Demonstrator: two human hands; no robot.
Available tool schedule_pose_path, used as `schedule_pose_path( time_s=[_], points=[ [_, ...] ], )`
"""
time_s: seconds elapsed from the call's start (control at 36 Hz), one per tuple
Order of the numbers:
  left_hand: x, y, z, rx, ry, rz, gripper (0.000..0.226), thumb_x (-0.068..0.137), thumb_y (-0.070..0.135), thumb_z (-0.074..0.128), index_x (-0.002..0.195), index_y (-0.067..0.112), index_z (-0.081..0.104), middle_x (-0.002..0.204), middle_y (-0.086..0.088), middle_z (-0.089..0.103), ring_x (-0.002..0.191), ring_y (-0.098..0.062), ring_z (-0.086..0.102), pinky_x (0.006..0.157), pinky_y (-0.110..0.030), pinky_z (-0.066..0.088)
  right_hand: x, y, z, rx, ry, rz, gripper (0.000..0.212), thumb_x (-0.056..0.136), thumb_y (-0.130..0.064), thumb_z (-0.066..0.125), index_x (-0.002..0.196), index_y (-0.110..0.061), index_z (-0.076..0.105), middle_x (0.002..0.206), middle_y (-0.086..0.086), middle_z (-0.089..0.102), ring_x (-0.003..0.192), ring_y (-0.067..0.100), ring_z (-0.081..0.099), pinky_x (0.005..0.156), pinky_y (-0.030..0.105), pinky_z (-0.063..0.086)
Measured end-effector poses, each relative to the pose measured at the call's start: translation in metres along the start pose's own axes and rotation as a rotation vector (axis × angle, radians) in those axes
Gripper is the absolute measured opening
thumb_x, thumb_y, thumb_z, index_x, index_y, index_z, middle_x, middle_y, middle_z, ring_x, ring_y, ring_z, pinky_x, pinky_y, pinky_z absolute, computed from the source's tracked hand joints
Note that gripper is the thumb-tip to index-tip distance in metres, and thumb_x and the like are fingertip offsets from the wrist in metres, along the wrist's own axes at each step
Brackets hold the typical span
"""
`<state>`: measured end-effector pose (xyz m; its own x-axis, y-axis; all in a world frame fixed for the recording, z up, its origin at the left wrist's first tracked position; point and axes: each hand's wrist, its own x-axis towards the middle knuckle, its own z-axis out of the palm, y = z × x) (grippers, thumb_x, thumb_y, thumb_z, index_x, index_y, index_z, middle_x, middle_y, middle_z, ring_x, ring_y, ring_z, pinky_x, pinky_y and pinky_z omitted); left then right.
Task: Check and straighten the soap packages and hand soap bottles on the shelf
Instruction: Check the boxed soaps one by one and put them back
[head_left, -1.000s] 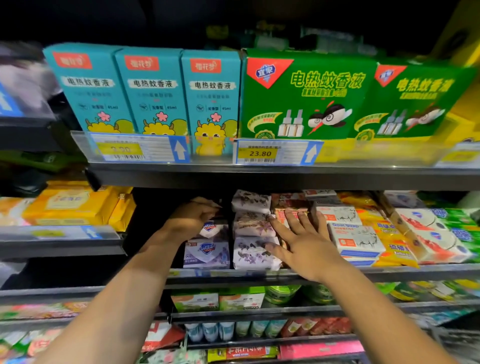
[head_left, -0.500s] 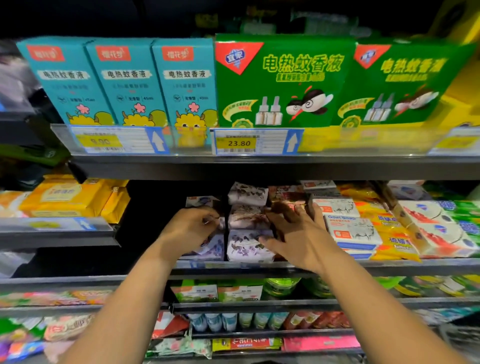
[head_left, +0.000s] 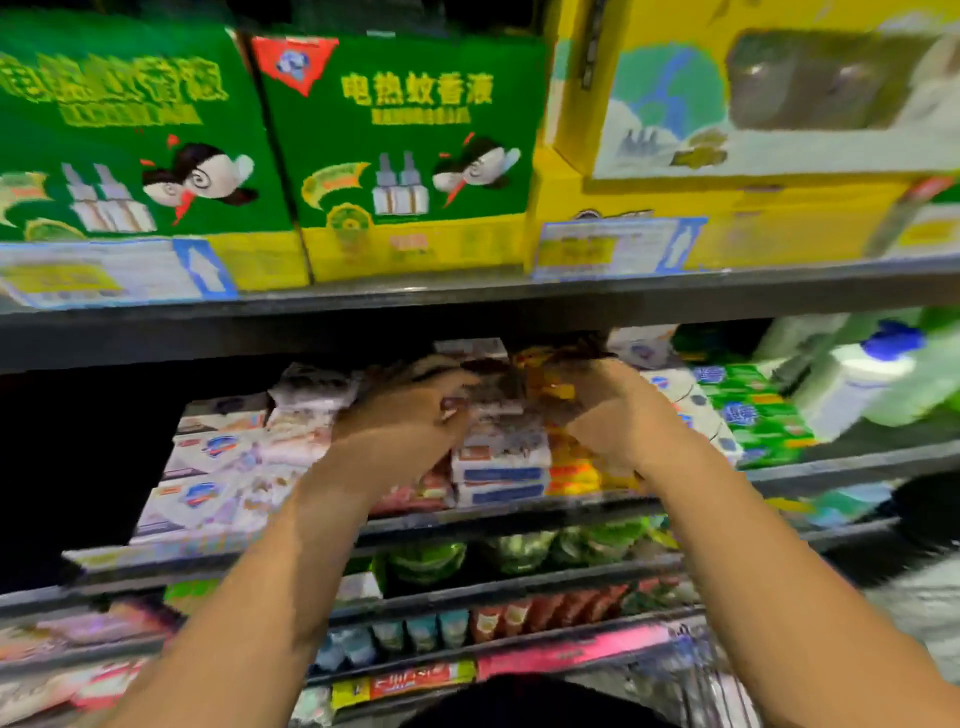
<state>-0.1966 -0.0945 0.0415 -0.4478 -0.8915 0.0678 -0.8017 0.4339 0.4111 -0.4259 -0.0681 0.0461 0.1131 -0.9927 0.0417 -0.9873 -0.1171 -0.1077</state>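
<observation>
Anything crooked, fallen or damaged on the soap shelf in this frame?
Nothing plainly stands out. The left hand and right hand are both at the middle soap stacks, and motion blur hides whether any package sits askew.

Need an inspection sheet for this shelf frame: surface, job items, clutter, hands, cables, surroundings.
Surface: soap shelf, goods stacked up to its front rail.
Job's things: white soap stack between the hands; yellow soap packs right of it; green soap packs further right; bottle with blue cap far right.
Clutter: nothing seen.
Grippers: left hand and right hand at the middle stacks, on the packs; blur hides the grip.
Cables: nothing seen.
Surroundings: green boxes and yellow box on the level above; lower shelves stocked.
</observation>
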Motion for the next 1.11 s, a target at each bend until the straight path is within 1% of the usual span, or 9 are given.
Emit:
schedule_pose_path(
  time_s=[0.14,0.22,0.31,0.39,0.44,0.56,0.72,0.94,1.11],
  points=[
    [0.039,0.048,0.04,0.063,-0.045,0.007,0.053,0.097,0.05,0.049,0.146,0.031,0.04,0.155,0.004,0.032,0.14,-0.018,0.034,0.109,-0.024,0.028,-0.001,0.081,0.011,0.134,0.077,0.156,0.034,0.09,-0.046,0.059,0.094,-0.014,0.069,0.089,0.015,0.072,0.091,0.038,0.066,0.069,0.038,0.05],
    [0.053,0.058,0.06,0.161,-0.054,-0.116,0.066,0.094,0.065,0.041,0.152,0.037,0.026,0.163,0.004,0.021,0.147,-0.023,0.024,0.118,-0.036,0.025,-0.004,0.11,0.008,0.087,0.133,0.184,0.047,0.095,-0.052,0.056,0.083,-0.008,0.067,0.094,0.022,0.07,0.097,0.039,0.064,0.065,0.033,0.031],
    [0.054,0.061,0.065,0.179,-0.027,-0.215,0.072,0.091,0.07,0.042,0.15,0.029,0.034,0.154,-0.004,0.04,0.137,-0.029,0.042,0.106,-0.037,0.037,0.001,0.135,0.011,0.086,0.113,0.213,0.05,0.097,-0.047,0.058,0.098,0.003,0.067,0.106,0.028,0.067,0.103,0.041,0.062,0.066,0.03,0.023],
    [0.05,0.059,0.065,0.13,0.037,-0.223,0.057,0.083,0.076,0.043,0.112,0.029,0.06,0.125,-0.008,0.062,0.112,-0.03,0.057,0.096,-0.039,0.044,0.016,0.155,0.02,0.162,0.122,0.203,0.054,0.092,-0.05,0.064,0.117,-0.002,0.065,0.118,0.023,0.065,0.115,0.037,0.058,0.084,0.033,0.039],
    [0.047,0.062,0.061,0.197,-0.007,-0.24,0.054,0.083,0.081,0.037,0.082,0.028,0.05,0.112,-0.007,0.064,0.097,-0.027,0.056,0.088,-0.039,0.044,0.029,0.164,0.023,0.29,0.226,0.166,0.069,0.081,-0.042,0.08,0.138,-0.014,0.055,0.138,0.017,0.055,0.13,0.034,0.047,0.104,0.031,0.036],
    [0.043,0.07,0.056,0.318,-0.051,-0.223,0.058,0.089,0.078,0.026,0.111,0.03,0.051,0.127,-0.003,0.059,0.119,-0.028,0.052,0.097,-0.043,0.038,0.051,0.177,0.02,0.315,0.2,0.148,0.094,0.078,-0.043,0.082,0.154,-0.019,0.032,0.156,0.009,0.037,0.144,0.034,0.029,0.117,0.039,0.028],
    [0.039,0.073,0.057,0.303,-0.047,-0.223,0.071,0.09,0.076,0.025,0.14,0.03,0.044,0.143,0.0,0.051,0.13,-0.026,0.046,0.105,-0.042,0.034,0.067,0.192,0.028,0.337,0.156,0.158,0.101,0.079,-0.047,0.08,0.158,-0.024,0.022,0.16,0.008,0.031,0.144,0.031,0.034,0.116,0.038,0.032],
    [0.038,0.072,0.059,0.324,-0.053,-0.203,0.071,0.091,0.076,0.022,0.14,0.03,0.043,0.143,0.001,0.05,0.13,-0.025,0.046,0.108,-0.043,0.033,0.077,0.204,0.041,0.414,0.267,0.22,0.066,0.071,-0.039,0.088,0.129,-0.022,0.06,0.134,0.004,0.047,0.126,0.022,0.045,0.104,0.029,0.038],
    [0.041,0.068,0.062,0.328,-0.028,-0.192,0.069,0.092,0.075,0.024,0.143,0.032,0.04,0.145,0.002,0.049,0.131,-0.024,0.046,0.106,-0.041,0.033,0.078,0.21,0.048,0.593,0.339,0.194,0.049,0.075,-0.02,0.087,0.115,-0.017,0.06,0.112,-0.002,0.064,0.106,0.019,0.063,0.091,0.03,0.05]
  ],
)
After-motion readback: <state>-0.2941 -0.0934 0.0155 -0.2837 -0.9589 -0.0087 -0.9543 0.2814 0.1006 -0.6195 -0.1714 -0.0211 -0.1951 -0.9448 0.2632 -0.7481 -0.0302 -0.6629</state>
